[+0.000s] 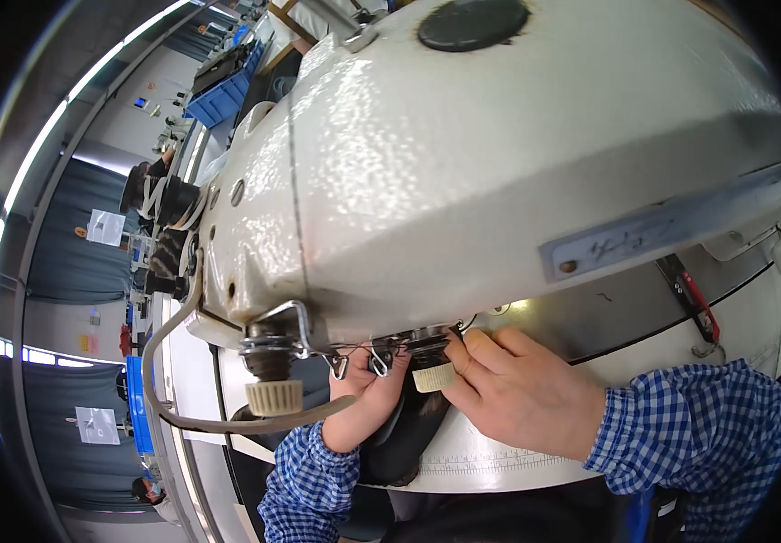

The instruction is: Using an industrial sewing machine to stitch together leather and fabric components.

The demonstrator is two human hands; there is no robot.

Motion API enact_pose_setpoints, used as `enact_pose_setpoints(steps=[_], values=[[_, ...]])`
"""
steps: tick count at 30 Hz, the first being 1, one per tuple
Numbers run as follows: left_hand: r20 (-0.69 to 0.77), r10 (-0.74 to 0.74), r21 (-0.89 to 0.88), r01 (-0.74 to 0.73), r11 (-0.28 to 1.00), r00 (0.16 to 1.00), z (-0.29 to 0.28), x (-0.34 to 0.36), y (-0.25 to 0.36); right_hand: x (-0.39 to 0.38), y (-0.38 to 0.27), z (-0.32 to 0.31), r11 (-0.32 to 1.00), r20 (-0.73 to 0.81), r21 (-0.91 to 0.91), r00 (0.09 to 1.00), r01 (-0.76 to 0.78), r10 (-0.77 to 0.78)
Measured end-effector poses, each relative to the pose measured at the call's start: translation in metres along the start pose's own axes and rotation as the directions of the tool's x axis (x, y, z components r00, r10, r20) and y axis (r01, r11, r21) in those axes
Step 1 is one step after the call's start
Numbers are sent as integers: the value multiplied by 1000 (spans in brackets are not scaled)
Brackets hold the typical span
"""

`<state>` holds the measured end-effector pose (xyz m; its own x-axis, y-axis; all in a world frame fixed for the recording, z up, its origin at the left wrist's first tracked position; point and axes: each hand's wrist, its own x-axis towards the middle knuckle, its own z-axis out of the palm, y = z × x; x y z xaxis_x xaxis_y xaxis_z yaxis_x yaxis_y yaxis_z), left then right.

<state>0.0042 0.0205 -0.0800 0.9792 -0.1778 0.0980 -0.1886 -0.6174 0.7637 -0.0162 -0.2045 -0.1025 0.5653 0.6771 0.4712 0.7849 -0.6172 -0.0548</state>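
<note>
A big white sewing machine head (499, 154) fills most of the view. Under its front end, my left hand (361, 409) reaches up beside the wire thread guides (377, 362), its fingertips hidden by the machine. It grips a black curved piece (406, 439) that stands between both hands. My right hand (522, 391) comes from the right, with its thumb and bent fingers pressed against the top of that black piece, just beside a cream ribbed knob (433, 376). Both sleeves are blue checked.
A second cream knob (275, 396) hangs at the machine's left end, with a grey cable (228, 421) looping below it. The white machine table (752, 317) has a printed ruler along its near edge. Blue crates (223, 95) and other workstations lie far left.
</note>
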Motion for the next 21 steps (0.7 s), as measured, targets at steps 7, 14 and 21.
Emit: enact_pose_setpoints(steps=[7, 14, 21], values=[[70, -32, -48, 36, 998, 997, -1, 5, 11, -1, -4, 1, 997, 6, -76, 1000, -4, 4], [135, 77, 215, -105, 971, 988, 2, 1, 11, -1, -4, 1, 999, 15, -46, 1000, -2, 3], [248, 309, 502, -394, 770, 918, 10, -1, 13, -4, -2, 2, 1000, -24, 17, 1000, -1, 1]])
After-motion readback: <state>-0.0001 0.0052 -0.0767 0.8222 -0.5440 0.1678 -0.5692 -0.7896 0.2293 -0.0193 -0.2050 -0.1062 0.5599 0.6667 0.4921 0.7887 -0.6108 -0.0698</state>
